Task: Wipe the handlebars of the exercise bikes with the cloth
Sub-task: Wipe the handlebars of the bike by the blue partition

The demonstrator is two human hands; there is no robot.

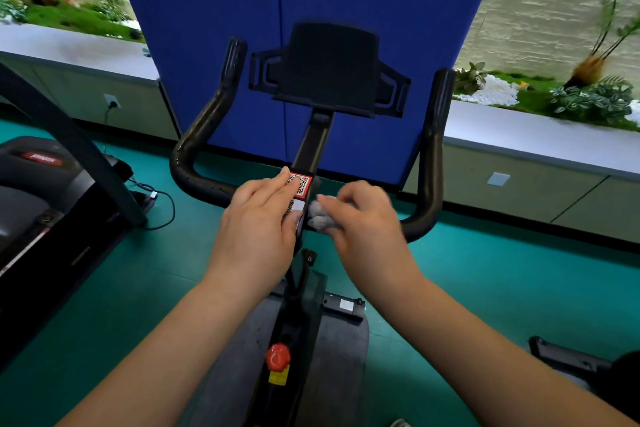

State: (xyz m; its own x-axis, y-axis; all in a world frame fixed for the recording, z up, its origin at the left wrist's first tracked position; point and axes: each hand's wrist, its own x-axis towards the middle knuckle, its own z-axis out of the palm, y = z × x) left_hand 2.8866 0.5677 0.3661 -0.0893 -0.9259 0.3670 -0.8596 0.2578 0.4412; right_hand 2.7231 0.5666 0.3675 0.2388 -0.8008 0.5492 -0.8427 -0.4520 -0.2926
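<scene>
1. The left hand (261,215) lies flat on the middle of the black handlebar (194,180), fingers straight, reaching onto the QR sticker (300,185) on the centre post.
2. The right hand (360,215) clenches a crumpled grey cloth (320,217), pressed against the handlebar just right of the centre post.
3. A black tablet holder (330,68) stands above the post.
4. A red knob (277,357) sits low on the frame, over the green floor (485,288).

Crumpled grey cloth (320,217) against black handlebars (429,163), seemingly.
</scene>
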